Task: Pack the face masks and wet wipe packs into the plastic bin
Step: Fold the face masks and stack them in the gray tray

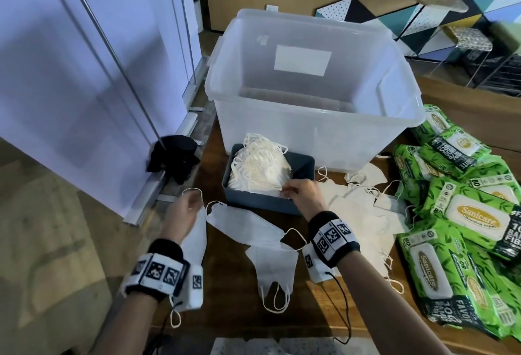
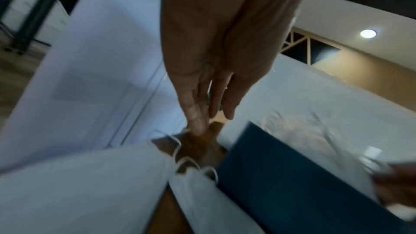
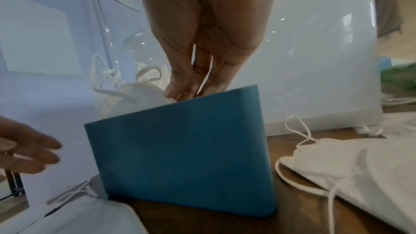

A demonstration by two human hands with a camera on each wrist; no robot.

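The plastic bin [image 1: 282,134] stands at the far edge of the worktop [image 1: 225,284]. Just in front of it, a blue box [image 1: 265,202] holds a stack of face masks [image 1: 259,168]. The right grip [image 1: 303,193] pinches one of them at the box's near right corner. The left grip [image 1: 183,213], fingers straight and wide, is over a mask [image 1: 194,239] overhanging the left edge; I cannot tell whether it touches. Loose masks [image 1: 245,222] lie toward the near edge, and wipe packs [image 1: 462,213] are heaped along the right edge.

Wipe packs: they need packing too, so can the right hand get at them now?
Probably yes: the right hand sits at the blue box, and the wipe packs lie uncovered to its right, only flat loose masks between.
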